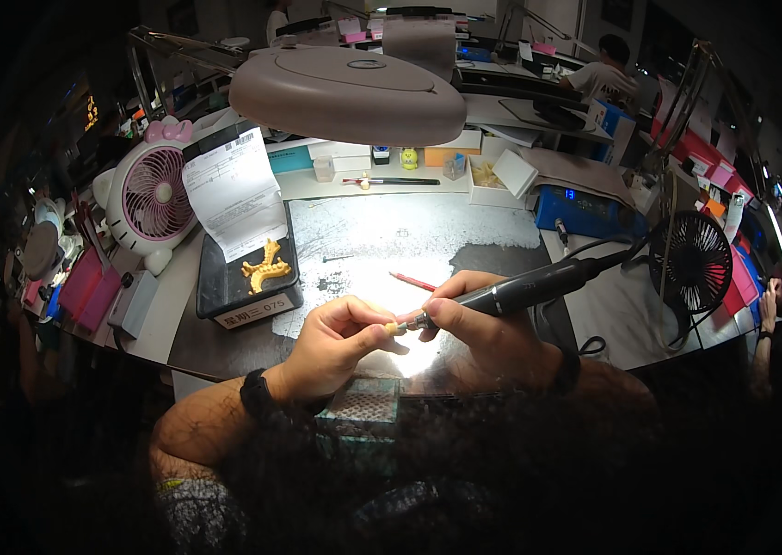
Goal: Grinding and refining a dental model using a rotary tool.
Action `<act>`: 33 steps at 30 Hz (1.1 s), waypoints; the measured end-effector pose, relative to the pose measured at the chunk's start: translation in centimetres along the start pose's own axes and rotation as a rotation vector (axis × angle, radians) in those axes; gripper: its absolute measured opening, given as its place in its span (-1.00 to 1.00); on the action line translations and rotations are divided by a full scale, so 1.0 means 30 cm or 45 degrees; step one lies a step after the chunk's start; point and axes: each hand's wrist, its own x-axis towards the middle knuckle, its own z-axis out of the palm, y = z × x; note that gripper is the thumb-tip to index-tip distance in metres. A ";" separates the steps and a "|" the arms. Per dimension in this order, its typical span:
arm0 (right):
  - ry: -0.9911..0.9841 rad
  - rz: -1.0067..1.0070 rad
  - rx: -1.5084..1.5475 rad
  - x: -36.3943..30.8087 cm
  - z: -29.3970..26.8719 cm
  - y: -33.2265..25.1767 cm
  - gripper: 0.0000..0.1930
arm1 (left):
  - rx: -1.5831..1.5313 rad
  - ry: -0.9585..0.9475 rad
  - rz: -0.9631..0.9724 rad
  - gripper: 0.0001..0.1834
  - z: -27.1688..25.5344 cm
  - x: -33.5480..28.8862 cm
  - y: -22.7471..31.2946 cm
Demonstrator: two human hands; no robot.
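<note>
Over the brightly lit bench, my left hand point(328, 340) pinches a small yellowish piece point(392, 328) between thumb and fingertips; it looks like a tooth crown, though it is tiny here. My right hand point(492, 335) is wrapped round a black rotary handpiece point(534, 283), held like a pen. Its metal nose point(418, 321) points left and meets the piece or stops just short of it; I cannot tell which. The fingertips of both hands are close together. Behind them a red pencil point(412, 280) lies on the worn bench mat point(344, 240).
At left, a black tray point(209, 298) holds golden-yellow dental models point(266, 268) and a printed sheet point(235, 194). A lamp point(344, 92) hangs overhead. A blue control box point(585, 215), a black fan point(690, 264) and the handpiece cable are at right. A pink-and-white fan point(158, 190) stands far left.
</note>
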 end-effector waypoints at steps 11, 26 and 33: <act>-0.016 -0.023 -0.026 0.004 -0.001 0.003 -0.88 | 0.013 0.002 -0.011 -0.88 -0.002 -0.002 0.002; 0.003 0.003 -0.030 -0.001 -0.001 0.003 -0.87 | 0.033 0.007 -0.032 -0.88 -0.005 -0.004 0.000; -0.029 -0.014 -0.041 0.002 -0.002 0.000 -0.87 | 0.043 0.000 -0.031 -0.88 -0.003 -0.005 0.002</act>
